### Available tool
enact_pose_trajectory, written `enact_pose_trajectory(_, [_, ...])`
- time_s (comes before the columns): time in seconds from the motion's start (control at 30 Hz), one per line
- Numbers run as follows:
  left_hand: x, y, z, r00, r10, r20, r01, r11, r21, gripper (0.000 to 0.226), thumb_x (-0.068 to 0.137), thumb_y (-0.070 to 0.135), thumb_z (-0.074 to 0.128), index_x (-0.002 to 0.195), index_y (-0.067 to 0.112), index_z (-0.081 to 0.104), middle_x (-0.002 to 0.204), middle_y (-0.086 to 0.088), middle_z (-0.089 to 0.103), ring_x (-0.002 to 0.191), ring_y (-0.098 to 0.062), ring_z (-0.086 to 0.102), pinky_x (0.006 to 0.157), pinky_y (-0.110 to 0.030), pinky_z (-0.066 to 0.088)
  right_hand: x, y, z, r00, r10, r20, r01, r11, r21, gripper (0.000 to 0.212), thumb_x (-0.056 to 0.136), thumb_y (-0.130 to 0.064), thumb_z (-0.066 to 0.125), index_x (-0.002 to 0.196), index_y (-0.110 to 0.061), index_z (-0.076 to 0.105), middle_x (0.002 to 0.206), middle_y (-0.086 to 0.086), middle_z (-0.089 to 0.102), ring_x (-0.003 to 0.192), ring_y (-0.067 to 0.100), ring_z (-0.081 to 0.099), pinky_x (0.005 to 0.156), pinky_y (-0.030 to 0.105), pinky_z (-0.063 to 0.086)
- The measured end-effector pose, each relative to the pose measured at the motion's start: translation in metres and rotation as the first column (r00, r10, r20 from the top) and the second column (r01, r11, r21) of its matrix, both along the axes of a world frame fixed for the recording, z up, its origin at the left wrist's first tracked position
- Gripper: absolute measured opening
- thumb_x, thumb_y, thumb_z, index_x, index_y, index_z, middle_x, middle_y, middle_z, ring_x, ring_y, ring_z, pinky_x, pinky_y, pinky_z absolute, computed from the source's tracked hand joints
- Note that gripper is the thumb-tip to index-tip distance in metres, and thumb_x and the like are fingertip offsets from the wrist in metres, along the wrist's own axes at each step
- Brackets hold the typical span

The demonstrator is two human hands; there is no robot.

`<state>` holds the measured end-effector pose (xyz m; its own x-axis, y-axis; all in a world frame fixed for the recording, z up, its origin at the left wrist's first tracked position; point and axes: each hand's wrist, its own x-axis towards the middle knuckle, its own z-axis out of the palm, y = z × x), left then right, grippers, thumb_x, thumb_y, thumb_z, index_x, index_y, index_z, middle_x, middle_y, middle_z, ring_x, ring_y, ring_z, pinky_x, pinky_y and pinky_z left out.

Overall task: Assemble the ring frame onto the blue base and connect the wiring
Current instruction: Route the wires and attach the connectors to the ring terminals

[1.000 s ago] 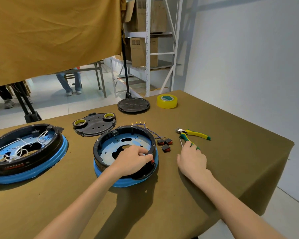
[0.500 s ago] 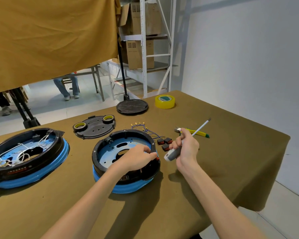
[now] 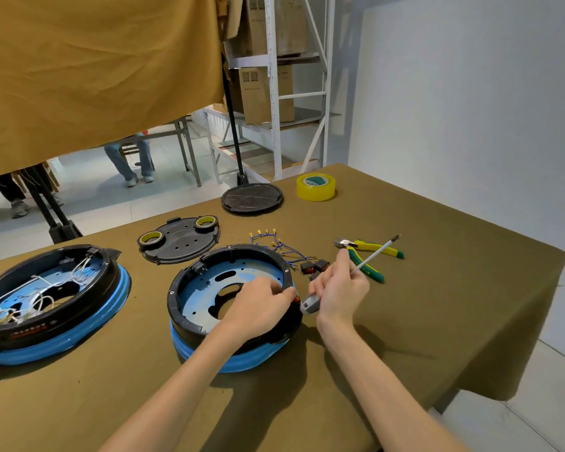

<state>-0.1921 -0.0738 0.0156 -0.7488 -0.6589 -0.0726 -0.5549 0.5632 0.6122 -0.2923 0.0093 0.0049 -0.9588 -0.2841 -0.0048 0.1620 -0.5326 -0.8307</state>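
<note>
Screwdriver lifted since earlier | hands: two | blue bases: two

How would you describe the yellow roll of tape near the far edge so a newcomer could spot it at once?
Start at the olive-covered table and look to its far edge, near the white wall. There, just right of a flat black round lid, stands the yellow tape roll. It is far bigger than the two small yellow rolls sitting on the black plate, and it stands alone on the cloth.
</note>
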Motion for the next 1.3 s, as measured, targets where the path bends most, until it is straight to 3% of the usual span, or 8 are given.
enact_pose_trajectory(0.1, [0.000, -0.001, 0.000, 1.000, 0.003, 0.010, -0.002, 1.000, -0.012, 0.044, 0.102, 0.046, 0.050, 0.076, 0.011, 0.058, 0.064, -0.004, 0.044, 0.052, -0.015, 0.039, 0.052, -0.028, 0.029, -0.008, 0.002, 0.009, 1.000, 0.016, -0.003, -0.016, 0.999, -0.031, 0.063, 0.104, -0.029, 0.052, 0.042, -0.025, 0.042, 0.043, -0.002, 0.033, 0.036, 0.015, 0.033, 0.042, 0.027, 0.036])
enact_pose_trajectory(0.23, [-0.001, -0.002, -0.002, 0.999, 0.011, 0.031, -0.010, 1.000, -0.016, 0.043, 0.102, 0.048, 0.051, 0.072, 0.015, 0.051, 0.063, -0.003, 0.041, 0.053, -0.017, 0.038, 0.053, -0.030, 0.028, -0.005, -0.004, 0.010, 0.999, -0.027, -0.028, 0.025, 0.998, -0.059, 0.062, 0.105, -0.029, 0.051, 0.044, -0.023, 0.039, 0.041, -0.002, 0.032, 0.034, 0.016, 0.033, 0.041, 0.027, 0.036])
enact_pose_trajectory(0.57, [-0.002, -0.007, -0.007, 0.999, 0.037, 0.040, -0.036, 0.999, -0.022, 0.042, 0.102, 0.049, 0.048, 0.080, 0.016, 0.061, 0.066, -0.003, 0.047, 0.055, -0.016, 0.041, 0.053, -0.030, 0.031, 0.003, -0.006, 0.000, 0.998, 0.015, -0.063, -0.017, 1.000, -0.023, 0.060, 0.104, -0.034, 0.052, 0.045, -0.027, 0.042, 0.043, -0.003, 0.033, 0.036, 0.017, 0.032, 0.042, 0.027, 0.035])
enact_pose_trajectory(0.7, [-0.002, -0.007, -0.006, 0.999, 0.012, 0.051, -0.011, 1.000, -0.011, 0.051, 0.103, 0.049, 0.045, 0.087, 0.007, 0.069, 0.066, -0.003, 0.048, 0.051, -0.012, 0.041, 0.049, -0.024, 0.031, -0.001, -0.005, 0.002, 0.995, -0.001, -0.101, -0.001, 1.000, -0.012, 0.062, 0.105, -0.033, 0.051, 0.044, -0.027, 0.043, 0.042, -0.003, 0.034, 0.036, 0.016, 0.035, 0.042, 0.028, 0.037])
enact_pose_trajectory(0.83, [0.000, -0.003, -0.001, 1.000, 0.018, 0.026, -0.017, 1.000, -0.010, 0.053, 0.107, 0.051, 0.033, 0.068, 0.018, 0.044, 0.056, 0.004, 0.034, 0.038, -0.007, 0.032, 0.045, -0.020, 0.028, 0.002, -0.006, 0.002, 0.997, -0.017, -0.071, 0.015, 1.000, -0.026, 0.063, 0.107, -0.029, 0.050, 0.045, -0.024, 0.042, 0.042, -0.002, 0.033, 0.034, 0.015, 0.034, 0.040, 0.027, 0.035])
enact_pose_trajectory(0.97, [0.003, 0.000, 0.006, 1.000, 0.027, -0.014, -0.027, 0.999, 0.032, 0.051, 0.110, 0.045, 0.025, 0.069, 0.017, 0.030, 0.061, 0.001, 0.031, 0.053, -0.016, 0.034, 0.055, -0.032, 0.027, -0.004, -0.004, 0.002, 0.999, -0.027, -0.024, 0.025, 0.997, -0.070, 0.063, 0.106, -0.029, 0.051, 0.044, -0.025, 0.041, 0.042, -0.003, 0.032, 0.035, 0.015, 0.032, 0.041, 0.026, 0.034])
enact_pose_trajectory(1.13, [0.003, 0.000, 0.009, 0.999, 0.046, -0.009, -0.046, 0.998, 0.042, 0.052, 0.111, 0.041, 0.019, 0.068, 0.017, 0.035, 0.065, -0.001, 0.038, 0.061, -0.015, 0.040, 0.056, -0.031, 0.027, 0.003, -0.005, -0.001, 0.997, -0.016, -0.075, 0.016, 1.000, -0.003, 0.059, 0.108, -0.027, 0.049, 0.049, -0.019, 0.041, 0.042, -0.001, 0.033, 0.035, 0.017, 0.034, 0.040, 0.027, 0.034])
enact_pose_trajectory(1.3, [0.002, -0.001, 0.007, 0.999, 0.051, 0.002, -0.051, 0.997, 0.057, 0.053, 0.112, 0.040, 0.015, 0.073, 0.016, 0.042, 0.073, -0.003, 0.045, 0.069, -0.013, 0.046, 0.059, -0.028, 0.029, 0.007, -0.010, 0.000, 0.995, -0.024, -0.099, 0.023, 1.000, -0.010, 0.065, 0.108, -0.027, 0.049, 0.043, -0.024, 0.040, 0.040, -0.002, 0.032, 0.033, 0.016, 0.033, 0.040, 0.027, 0.032])
